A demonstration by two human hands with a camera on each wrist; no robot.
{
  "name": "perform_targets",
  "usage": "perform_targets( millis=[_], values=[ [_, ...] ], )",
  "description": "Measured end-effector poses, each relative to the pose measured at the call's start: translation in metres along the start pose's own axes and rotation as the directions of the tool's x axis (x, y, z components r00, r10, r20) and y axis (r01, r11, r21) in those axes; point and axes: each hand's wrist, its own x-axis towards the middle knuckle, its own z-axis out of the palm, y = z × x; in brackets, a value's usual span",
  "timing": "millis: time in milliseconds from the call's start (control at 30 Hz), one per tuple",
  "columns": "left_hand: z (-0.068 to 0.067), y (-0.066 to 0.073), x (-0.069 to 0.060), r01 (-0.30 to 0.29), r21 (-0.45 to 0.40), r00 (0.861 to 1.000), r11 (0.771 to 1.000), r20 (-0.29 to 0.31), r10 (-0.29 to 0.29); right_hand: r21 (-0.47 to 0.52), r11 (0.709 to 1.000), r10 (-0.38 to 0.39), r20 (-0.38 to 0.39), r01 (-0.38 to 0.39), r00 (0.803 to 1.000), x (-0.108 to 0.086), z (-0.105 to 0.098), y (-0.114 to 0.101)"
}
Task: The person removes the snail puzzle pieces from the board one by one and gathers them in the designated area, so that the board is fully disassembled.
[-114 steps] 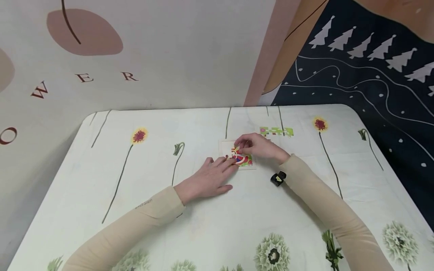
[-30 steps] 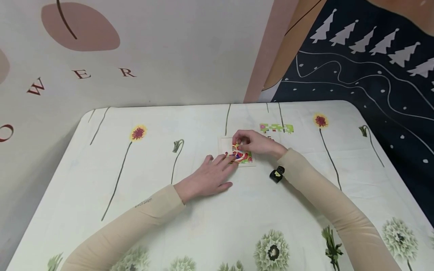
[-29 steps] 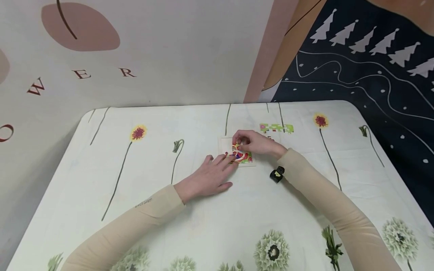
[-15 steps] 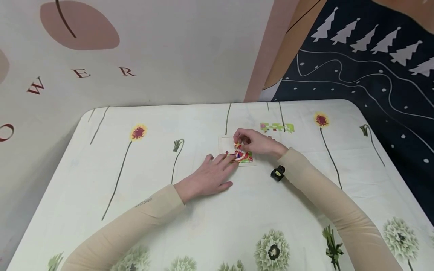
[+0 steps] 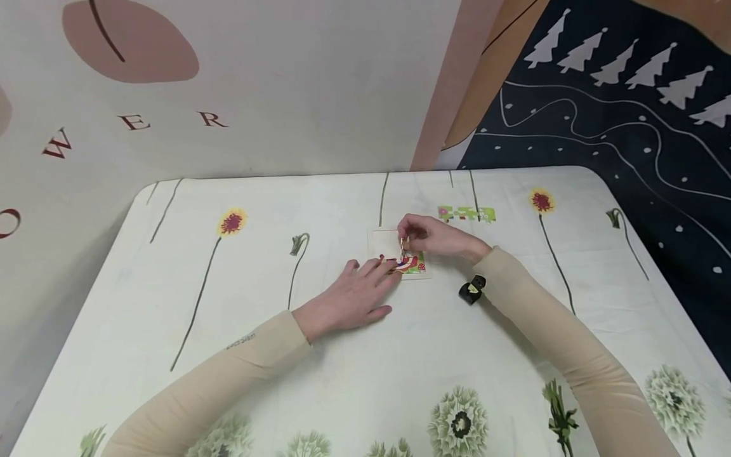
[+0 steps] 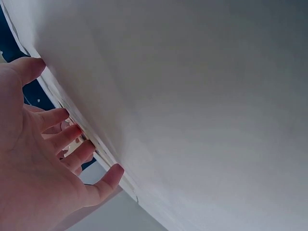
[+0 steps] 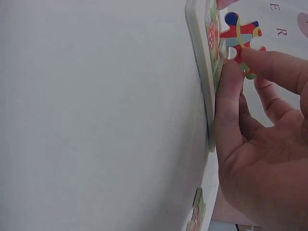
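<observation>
Puzzle piece (image 7: 245, 37), red with blue and yellow, tipped on edge over the board (image 5: 384, 241), pinched by the right hand (image 5: 436, 237), contact below hard to judge; best handled with tabs clear of neighbouring pieces (image 5: 421, 264), the spread left hand (image 5: 358, 298) bracing the board.

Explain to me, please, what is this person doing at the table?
A person is handling a small jigsaw puzzle. The right hand pinches a colourful jigsaw piece, tilted up over the puzzle board; whether it touches the board is hard to tell. The left hand lies spread, reaching over the board's near edge. Some pieces already lie on the board's near part, while its far left part is bare. More green pieces lie on the table beyond the right hand.
</observation>
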Motion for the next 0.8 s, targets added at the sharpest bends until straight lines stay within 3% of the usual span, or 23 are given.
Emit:
perform_targets(
  millis=[567,800],
  values=[
    [-0.0019,-0.0004,0.0011,0.001,0.019,1.0,1.0,0.021,-0.002,-0.04,0.999,-0.011,-0.018,0.01,1.0,0.0003,0.0028,-0.0028],
    [-0.0031,0.0005,0.0014,0.011,0.0,0.999,1.0,0.043,-0.011,-0.021,0.999,0.031,-0.038,-0.032,0.999,-0.0036,0.0003,-0.0025]
  ],
)
